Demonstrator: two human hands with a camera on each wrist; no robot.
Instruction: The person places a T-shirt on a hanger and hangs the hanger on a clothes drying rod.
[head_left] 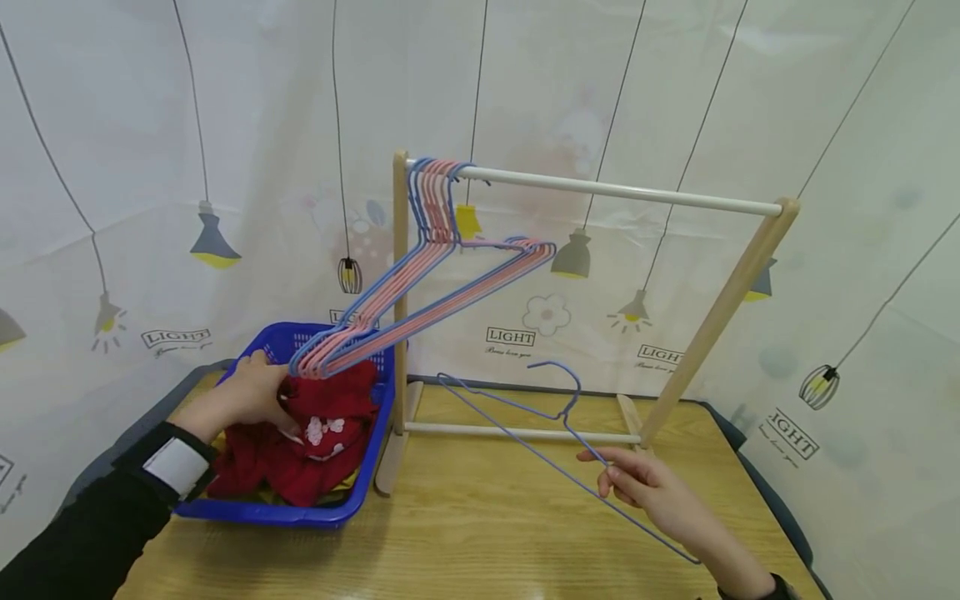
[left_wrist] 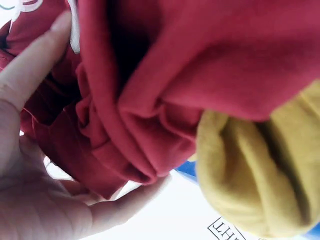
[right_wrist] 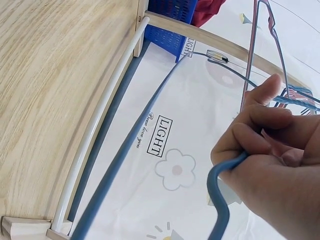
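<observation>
A wooden drying rack with a white rail stands across the table in front of me, a bunch of pink and blue hangers slung from its left end and drooping over the blue basket, so they hang just above where my left hand curls into the red garment heaped there, with a mustard-yellow cloth tucked beside it. My right hand pinches the lower wire of a single blue hanger, thin and bare, held over the table before the rack's base, hook pointing up.
</observation>
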